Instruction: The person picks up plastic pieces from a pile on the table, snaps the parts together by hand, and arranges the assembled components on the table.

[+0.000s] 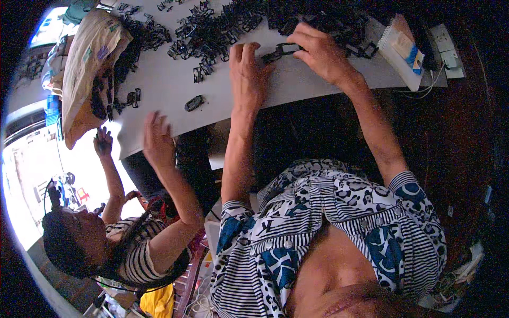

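Both my hands are over the table's near edge, close to a heap of small black plastic parts. My right hand (323,57) pinches the end of a small black rectangular frame (289,49) between thumb and fingers. Beside it, my left hand (247,79) is closed round a dark plastic piece (271,56), partly hidden by the fingers. The two pieces meet or overlap between my hands; I cannot tell whether they are joined. A lone dark oval part (194,103) lies on the table to the left of my left hand.
The white table (217,98) carries a large pile of black parts (212,29). A pale sack (93,69) stands at the left. A co-worker (143,238) sits there, one hand (159,139) raised by the table edge. At right are a spiral notepad (398,53) and a power strip (448,50).
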Action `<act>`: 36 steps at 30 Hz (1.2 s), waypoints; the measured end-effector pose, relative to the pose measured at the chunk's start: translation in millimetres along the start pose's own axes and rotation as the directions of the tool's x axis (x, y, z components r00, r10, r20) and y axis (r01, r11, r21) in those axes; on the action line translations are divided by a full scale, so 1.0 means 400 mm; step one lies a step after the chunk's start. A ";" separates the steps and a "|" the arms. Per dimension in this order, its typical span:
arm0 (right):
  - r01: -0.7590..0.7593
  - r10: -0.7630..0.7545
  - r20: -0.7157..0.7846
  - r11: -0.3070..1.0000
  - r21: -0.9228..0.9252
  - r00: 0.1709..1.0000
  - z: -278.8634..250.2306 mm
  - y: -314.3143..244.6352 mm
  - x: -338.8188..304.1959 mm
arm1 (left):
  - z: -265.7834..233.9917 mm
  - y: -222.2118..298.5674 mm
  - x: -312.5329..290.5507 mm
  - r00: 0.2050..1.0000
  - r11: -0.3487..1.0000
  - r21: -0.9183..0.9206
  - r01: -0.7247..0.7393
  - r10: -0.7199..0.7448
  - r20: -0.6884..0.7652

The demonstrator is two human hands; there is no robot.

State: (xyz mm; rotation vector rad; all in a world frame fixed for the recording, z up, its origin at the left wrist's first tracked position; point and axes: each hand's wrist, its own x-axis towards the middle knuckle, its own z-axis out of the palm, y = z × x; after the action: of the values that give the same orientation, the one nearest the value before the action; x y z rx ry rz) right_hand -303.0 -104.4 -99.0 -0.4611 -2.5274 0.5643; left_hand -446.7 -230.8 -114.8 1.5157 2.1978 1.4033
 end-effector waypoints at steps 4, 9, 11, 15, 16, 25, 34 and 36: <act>0.060 -0.063 0.090 0.998 0.032 0.994 0.024 -0.019 0.022 | -0.008 -0.034 -0.017 0.998 0.991 0.123 -0.058 0.057 0.008; 0.144 -0.140 0.107 0.989 -0.030 0.984 0.050 -0.032 0.042 | -0.014 -0.050 -0.018 1.000 0.996 0.091 -0.012 0.014 -0.016; 0.173 -0.169 0.101 0.984 -0.034 0.980 0.056 -0.027 0.044 | -0.017 -0.048 -0.019 1.000 0.998 0.062 0.001 -0.001 0.014; 0.214 -0.205 0.179 0.976 -0.033 0.962 0.066 -0.026 0.059 | -0.024 -0.062 -0.019 0.998 0.996 0.062 -0.058 0.057 0.011; 0.226 -0.212 0.205 0.973 -0.047 0.956 0.068 -0.026 0.062 | -0.030 -0.052 -0.020 0.998 0.995 0.089 -0.053 0.050 0.035; 0.108 -0.124 0.139 0.987 0.121 0.982 0.212 -0.177 0.064 | -0.158 0.027 0.011 0.987 0.960 0.279 0.018 0.027 -0.156; -0.124 0.131 -0.098 0.989 0.075 0.986 0.130 -0.068 0.174 | -0.065 -0.047 0.196 0.978 0.907 0.384 -0.174 0.206 -0.042; -0.107 0.111 -0.093 0.993 0.042 0.989 0.106 -0.040 0.169 | -0.013 -0.062 0.182 0.966 0.854 0.477 -0.209 0.256 -0.034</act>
State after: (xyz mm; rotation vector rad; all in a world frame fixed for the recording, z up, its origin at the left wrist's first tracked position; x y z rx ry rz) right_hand -384.3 -102.3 -97.7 -0.6015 -2.4082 0.6136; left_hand -501.7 -178.1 -102.8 1.9635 2.6299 1.0549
